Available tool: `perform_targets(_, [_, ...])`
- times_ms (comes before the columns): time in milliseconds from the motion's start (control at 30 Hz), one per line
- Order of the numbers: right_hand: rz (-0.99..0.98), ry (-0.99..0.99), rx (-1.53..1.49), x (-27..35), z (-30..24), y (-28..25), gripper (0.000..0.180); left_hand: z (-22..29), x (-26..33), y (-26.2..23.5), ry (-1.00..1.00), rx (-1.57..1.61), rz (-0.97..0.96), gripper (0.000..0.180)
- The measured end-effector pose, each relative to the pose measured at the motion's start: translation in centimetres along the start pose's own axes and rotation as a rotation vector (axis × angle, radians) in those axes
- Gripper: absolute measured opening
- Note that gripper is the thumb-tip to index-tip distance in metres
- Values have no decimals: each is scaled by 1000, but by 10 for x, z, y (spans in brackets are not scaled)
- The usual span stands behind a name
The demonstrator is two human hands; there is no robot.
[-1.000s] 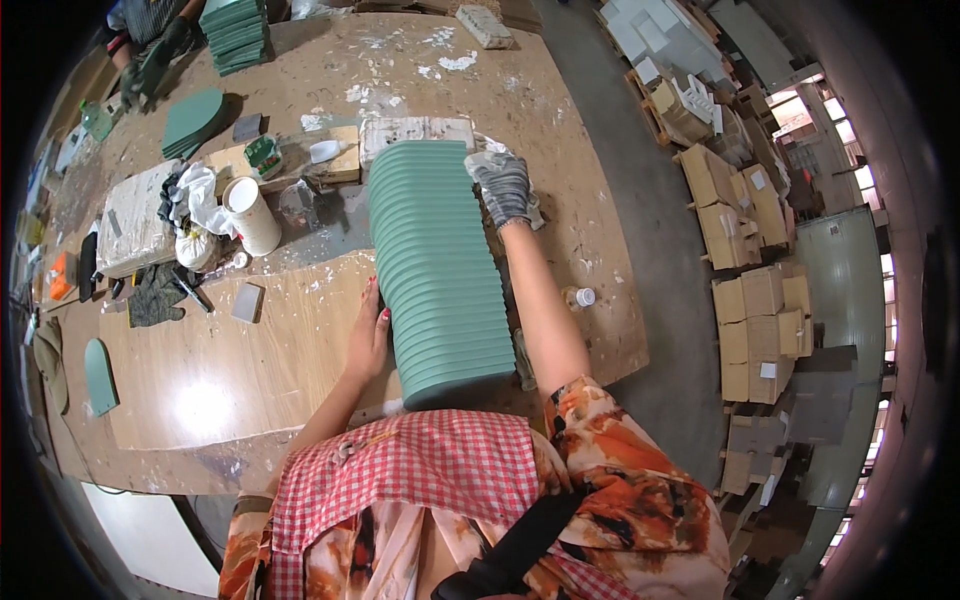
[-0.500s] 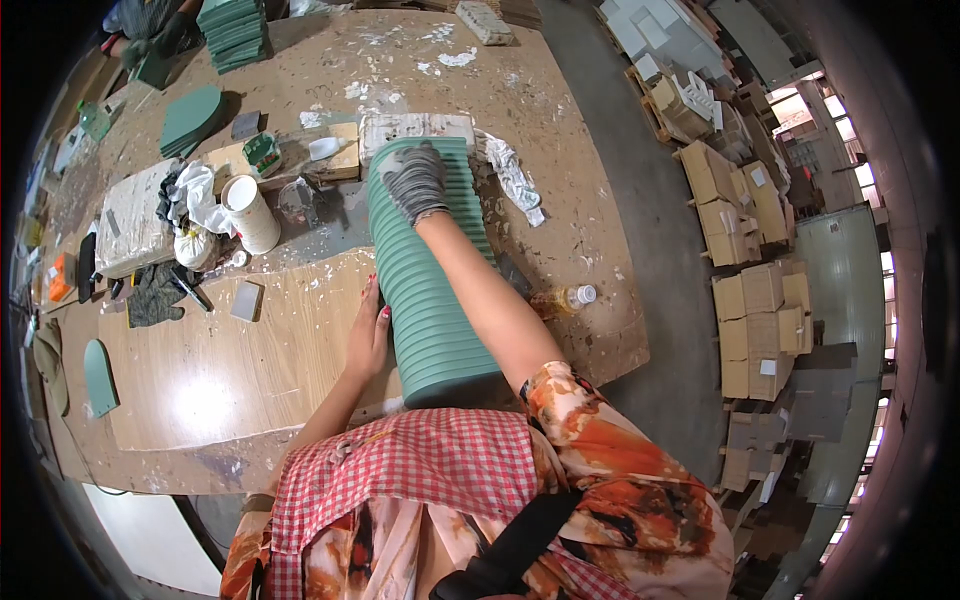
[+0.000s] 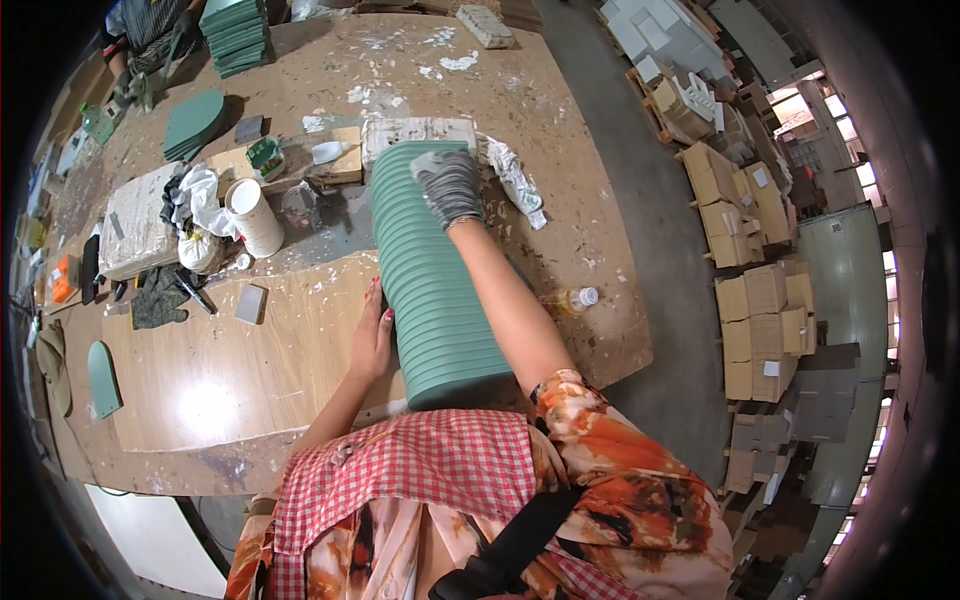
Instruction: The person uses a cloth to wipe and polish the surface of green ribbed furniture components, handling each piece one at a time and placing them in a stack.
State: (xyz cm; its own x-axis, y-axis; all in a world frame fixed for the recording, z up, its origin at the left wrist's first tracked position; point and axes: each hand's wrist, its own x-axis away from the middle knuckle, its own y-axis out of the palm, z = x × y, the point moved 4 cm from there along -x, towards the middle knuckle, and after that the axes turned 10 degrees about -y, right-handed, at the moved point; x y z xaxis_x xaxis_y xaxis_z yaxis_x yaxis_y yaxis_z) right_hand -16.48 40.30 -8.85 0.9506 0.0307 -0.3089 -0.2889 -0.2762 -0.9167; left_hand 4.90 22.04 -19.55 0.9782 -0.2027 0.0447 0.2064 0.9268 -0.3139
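A long row of green, round-edged panels (image 3: 440, 290), packed face to face, runs away from me on the table. My right hand (image 3: 449, 188), in a grey glove, rests on top near the far end, toward the right side. Its fingers are curled down; what they hold, if anything, is hidden. Bare and with painted nails, my left hand (image 3: 371, 338) lies along the row's left side, fingers stretched out and touching it. A white, paint-spotted block (image 3: 418, 130) sits against the far end.
Left of the row are a white cup stack (image 3: 256, 218), a small grey block (image 3: 250, 304), a dark glove (image 3: 160, 297) and a loose green panel (image 3: 103, 380). A capped bottle (image 3: 572, 300) lies right, below a crumpled cloth (image 3: 517, 183). A co-worker's hands (image 3: 130, 90) show far left.
My right hand has moved across the row to the right and slightly nearer me, its fingers now more curled. My left hand stays put. The co-worker at far left has shifted.
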Motion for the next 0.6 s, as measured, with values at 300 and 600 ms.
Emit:
perform_targets(300, [111, 236, -76, 22, 55, -43, 35, 4, -1, 0, -3, 9, -23, 56])
perform_targets(600, [-87, 53, 24, -3, -31, -3, 44, 10, -3, -1, -5, -40, -46, 55])
